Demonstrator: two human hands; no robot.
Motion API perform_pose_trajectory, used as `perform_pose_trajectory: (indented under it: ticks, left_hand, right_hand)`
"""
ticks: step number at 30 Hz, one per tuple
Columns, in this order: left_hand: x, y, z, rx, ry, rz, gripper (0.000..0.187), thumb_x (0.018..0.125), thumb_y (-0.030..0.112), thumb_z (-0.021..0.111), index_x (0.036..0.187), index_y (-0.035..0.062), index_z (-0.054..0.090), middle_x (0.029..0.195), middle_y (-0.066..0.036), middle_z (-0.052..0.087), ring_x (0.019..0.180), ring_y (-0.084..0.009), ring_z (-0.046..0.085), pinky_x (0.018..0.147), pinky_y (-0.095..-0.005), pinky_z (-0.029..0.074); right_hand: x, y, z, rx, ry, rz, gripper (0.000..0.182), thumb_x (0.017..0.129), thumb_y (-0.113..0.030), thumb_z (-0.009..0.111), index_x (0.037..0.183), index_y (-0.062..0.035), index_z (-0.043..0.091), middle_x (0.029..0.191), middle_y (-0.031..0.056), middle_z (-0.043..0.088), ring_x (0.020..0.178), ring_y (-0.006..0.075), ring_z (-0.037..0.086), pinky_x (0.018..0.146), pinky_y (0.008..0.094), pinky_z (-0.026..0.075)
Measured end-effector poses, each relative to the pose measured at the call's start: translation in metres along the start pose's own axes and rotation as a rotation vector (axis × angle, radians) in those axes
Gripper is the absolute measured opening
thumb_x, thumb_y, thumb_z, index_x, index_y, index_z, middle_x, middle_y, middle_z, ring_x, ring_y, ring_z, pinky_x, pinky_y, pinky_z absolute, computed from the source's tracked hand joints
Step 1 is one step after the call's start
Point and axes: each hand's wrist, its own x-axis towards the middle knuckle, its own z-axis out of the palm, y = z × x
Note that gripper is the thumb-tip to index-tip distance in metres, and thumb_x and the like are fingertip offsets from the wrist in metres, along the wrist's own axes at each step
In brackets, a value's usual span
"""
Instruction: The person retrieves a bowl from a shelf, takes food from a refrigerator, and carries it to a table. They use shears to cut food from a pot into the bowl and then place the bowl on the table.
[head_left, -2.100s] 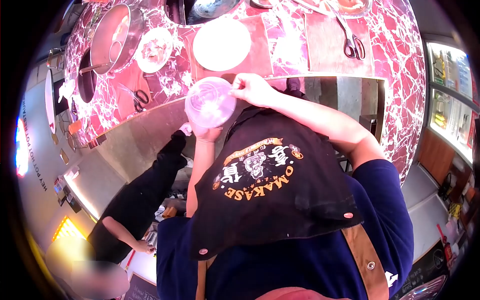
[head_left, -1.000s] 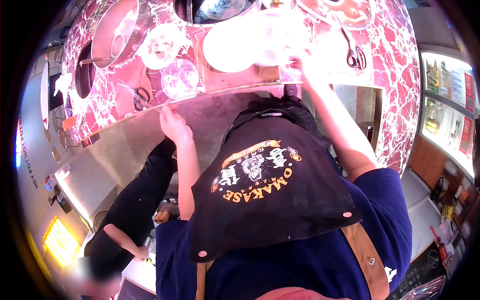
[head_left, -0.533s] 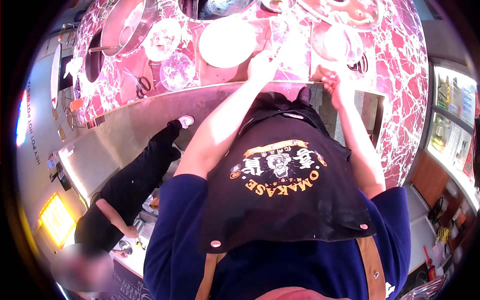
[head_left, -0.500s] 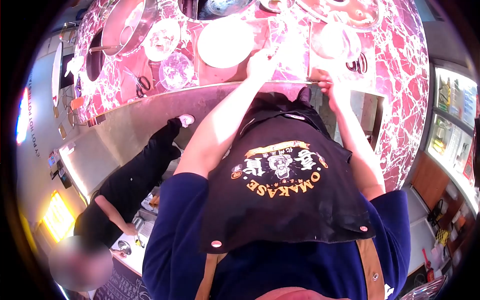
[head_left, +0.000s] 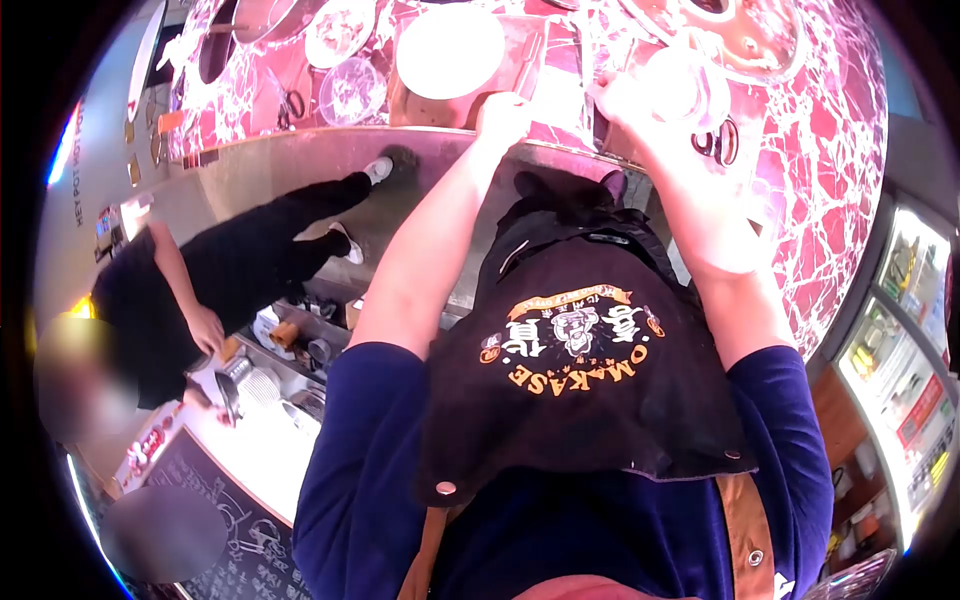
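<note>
My left hand [head_left: 503,120] is closed, knuckles up, at the front right corner of a tray [head_left: 425,108] that carries a round white plate [head_left: 450,52]. What its fingers hold, if anything, is hidden. A thin pair of sticks, perhaps chopsticks [head_left: 528,62], lies along the tray's right side. My right hand [head_left: 622,102] is over the counter, left of a pale round bowl [head_left: 685,90]. Its fingers are bent inward near a narrow dark edge, but glare washes them out, so I cannot see what they touch.
On the marbled counter [head_left: 820,140] lie scissors [head_left: 292,106], a clear bowl [head_left: 352,90], a dish of food [head_left: 340,32] and dark-handled scissors [head_left: 716,143]. A large pot [head_left: 745,35] stands back right. At left a person in black [head_left: 220,270] stands by a white worktop [head_left: 250,430].
My right hand has moved forward and left over the counter. My left hand has drawn back toward the tray's front corner. The view has shifted; the person at left has moved an arm.
</note>
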Motion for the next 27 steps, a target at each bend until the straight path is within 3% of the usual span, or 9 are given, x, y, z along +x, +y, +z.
perform_pose_trajectory:
  ticks: [1,2,5,6,11,14,21,24,27]
  left_hand:
    - [-0.005,0.005,-0.007,-0.017,-0.059,-0.118,0.03,0.079,0.034,0.074,0.088,0.0054,0.075,0.088,-0.016,0.072,0.086,-0.0297,0.07,0.079,-0.039,0.054]
    - [-0.005,0.001,-0.011,-0.022,-0.052,-0.125,0.03,0.079,0.034,0.074,0.088,0.0054,0.075,0.088,-0.016,0.072,0.086,-0.0297,0.07,0.079,-0.039,0.054]
    - [-0.004,-0.003,-0.019,0.214,0.063,0.023,0.027,0.078,0.031,0.073,0.085,0.0051,0.075,0.089,-0.016,0.072,0.086,-0.0309,0.07,0.08,-0.0404,0.054]
    - [-0.005,-0.006,-0.022,0.243,0.103,0.03,0.028,0.078,0.031,0.073,0.085,0.0046,0.074,0.089,-0.017,0.072,0.086,-0.0319,0.07,0.08,-0.0411,0.054]
    - [-0.018,-0.022,-0.035,0.275,0.18,0.124,0.033,0.081,0.033,0.07,0.088,0.0007,0.072,0.086,-0.02,0.07,0.083,-0.0323,0.07,0.077,-0.0394,0.053]
    - [-0.029,-0.024,-0.043,0.131,0.245,0.059,0.031,0.081,0.032,0.07,0.086,0.0018,0.071,0.084,-0.022,0.069,0.083,-0.0365,0.069,0.076,-0.0421,0.053]
    - [-0.027,-0.037,-0.059,0.279,0.188,0.022,0.029,0.081,0.033,0.07,0.085,0.0042,0.068,0.087,-0.019,0.07,0.085,-0.0372,0.069,0.076,-0.045,0.053]
    - [-0.025,-0.045,-0.061,0.267,0.17,0.087,0.032,0.083,0.032,0.068,0.084,0.0007,0.068,0.082,-0.021,0.069,0.082,-0.0363,0.069,0.074,-0.0433,0.052]
    - [-0.027,-0.059,-0.062,0.21,0.186,0.134,0.028,0.085,0.027,0.068,0.093,0.0003,0.067,0.084,-0.019,0.069,0.081,-0.0339,0.069,0.074,-0.0404,0.053]
  right_hand:
    - [0.004,0.0,0.003,0.021,-0.038,0.009,0.035,0.084,-0.039,0.064,0.098,-0.0081,0.074,0.093,0.0174,0.072,0.094,0.0319,0.07,0.087,0.041,0.053]
    - [0.008,-0.003,0.009,0.017,-0.045,0.001,0.035,0.084,-0.039,0.064,0.098,-0.0081,0.074,0.093,0.0174,0.072,0.094,0.0319,0.07,0.087,0.041,0.053]
    - [0.009,-0.013,0.015,0.381,-0.08,0.07,0.026,0.086,-0.028,0.068,0.093,-0.0028,0.073,0.079,0.0077,0.07,0.072,0.0166,0.064,0.07,0.031,0.051]
    - [0.01,-0.021,0.016,0.461,-0.181,0.149,0.032,0.085,-0.034,0.067,0.1,-0.006,0.075,0.091,0.0126,0.074,0.086,0.0243,0.069,0.082,0.0361,0.052]
    - [0.019,-0.045,0.046,0.453,-0.08,0.136,0.034,0.085,-0.033,0.067,0.103,-0.0038,0.074,0.095,0.0154,0.073,0.09,0.0241,0.069,0.084,0.0358,0.051]
    - [0.015,-0.06,0.043,0.478,-0.07,0.164,0.036,0.087,-0.034,0.066,0.103,-0.0029,0.073,0.094,0.0146,0.073,0.089,0.0244,0.069,0.083,0.0363,0.051]
    - [0.035,-0.059,0.077,0.459,0.006,0.168,0.034,0.089,-0.034,0.064,0.105,-0.0044,0.071,0.096,0.0145,0.072,0.092,0.0262,0.069,0.086,0.0372,0.051]
    - [0.032,-0.065,0.073,0.417,0.026,0.193,0.034,0.089,-0.035,0.063,0.104,-0.0053,0.071,0.096,0.014,0.073,0.093,0.0271,0.069,0.086,0.0379,0.051]
    - [0.034,-0.063,0.072,0.432,0.014,0.197,0.035,0.089,-0.037,0.063,0.102,-0.0055,0.071,0.096,0.0139,0.073,0.094,0.0275,0.069,0.087,0.038,0.051]
